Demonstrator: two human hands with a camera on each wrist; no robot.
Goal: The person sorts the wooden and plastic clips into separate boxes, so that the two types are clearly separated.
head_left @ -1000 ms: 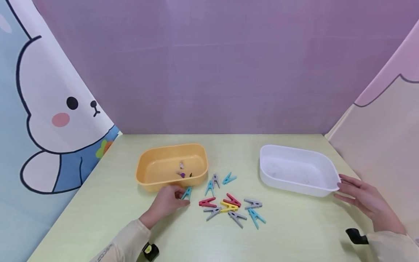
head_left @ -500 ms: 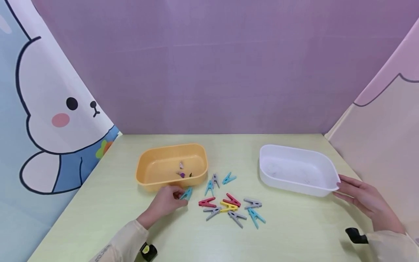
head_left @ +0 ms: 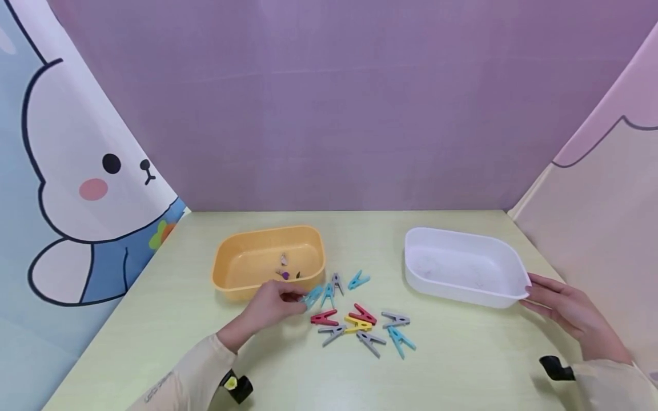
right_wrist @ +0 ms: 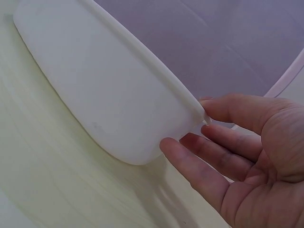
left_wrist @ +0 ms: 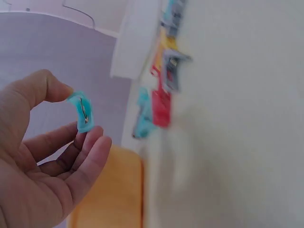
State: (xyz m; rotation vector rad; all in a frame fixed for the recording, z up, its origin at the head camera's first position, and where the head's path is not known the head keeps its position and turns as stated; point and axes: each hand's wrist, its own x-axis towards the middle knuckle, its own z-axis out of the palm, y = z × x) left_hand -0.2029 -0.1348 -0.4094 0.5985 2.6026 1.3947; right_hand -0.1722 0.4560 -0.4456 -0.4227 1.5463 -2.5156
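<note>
My left hand point(head_left: 272, 307) pinches a teal clothespin point(head_left: 312, 297) just off the front right corner of the orange bin point(head_left: 241, 291). In the left wrist view the thumb and fingers hold that teal clothespin point(left_wrist: 83, 112) end-on. Teal, grey, red and yellow clothespins lie spread on the table, among them a yellow one point(head_left: 358, 325) and a red one point(head_left: 324, 318). On the right, my right hand point(head_left: 570, 311) holds the right end of the white bin point(head_left: 465, 291); in the right wrist view the thumb and fingers point(right_wrist: 223, 147) touch its rim point(right_wrist: 164, 76).
A few small dark and pale bits lie or are printed inside the orange bin; which, I cannot tell. A purple backdrop point(head_left: 329, 114) rises behind the table point(head_left: 360, 228), with a cartoon-printed cloth point(head_left: 67, 188) at the left and a pale cloth point(head_left: 606, 228) at the right.
My left hand has moved right and slightly away from me with the teal clothespin, towards the other clothespins. The right hand keeps its place at the white bin.
</note>
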